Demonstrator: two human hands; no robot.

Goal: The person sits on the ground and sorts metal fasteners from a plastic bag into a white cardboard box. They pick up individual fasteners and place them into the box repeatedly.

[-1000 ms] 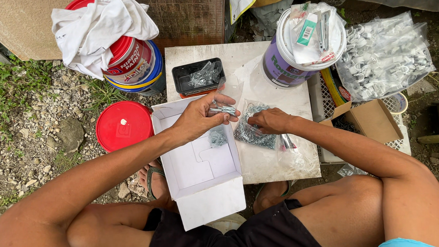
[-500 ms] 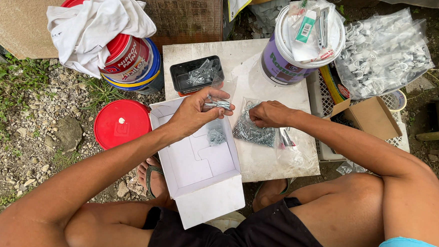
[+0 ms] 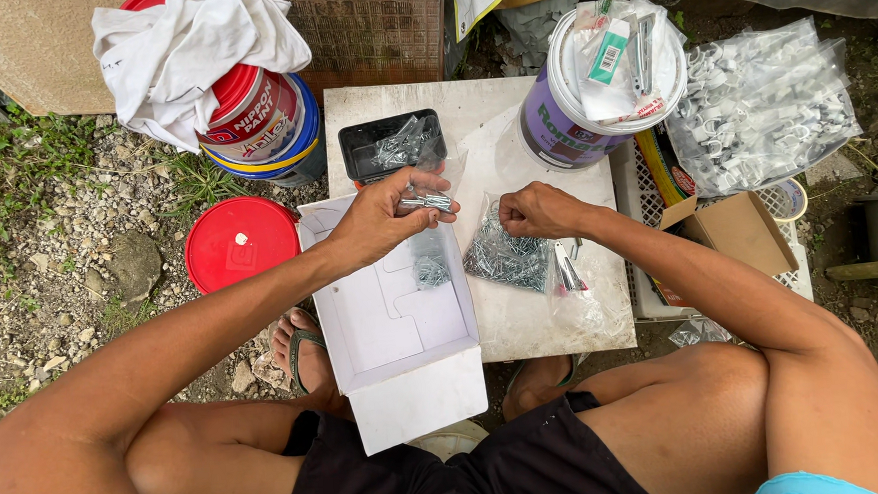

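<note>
Gravel and grass surround a low white desk (image 3: 391, 104) outdoors. On it, the left hand (image 3: 383, 220) pinches a bundle of screws (image 3: 425, 202) above an open white box (image 3: 393, 320), which has a few more screws lying inside. Just beside it, the right hand (image 3: 537, 212) is closed on the top of a clear bag (image 3: 505, 259) of screws resting on the desk. A black tray (image 3: 394, 144) sits behind.

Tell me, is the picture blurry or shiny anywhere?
Head view: soft, even daylight, sharp throughout; both hands, left hand and right hand, are crisp; slight glare on the clear bag of white clips; faint shadows only inside the white box; edges bend slightly.
</note>
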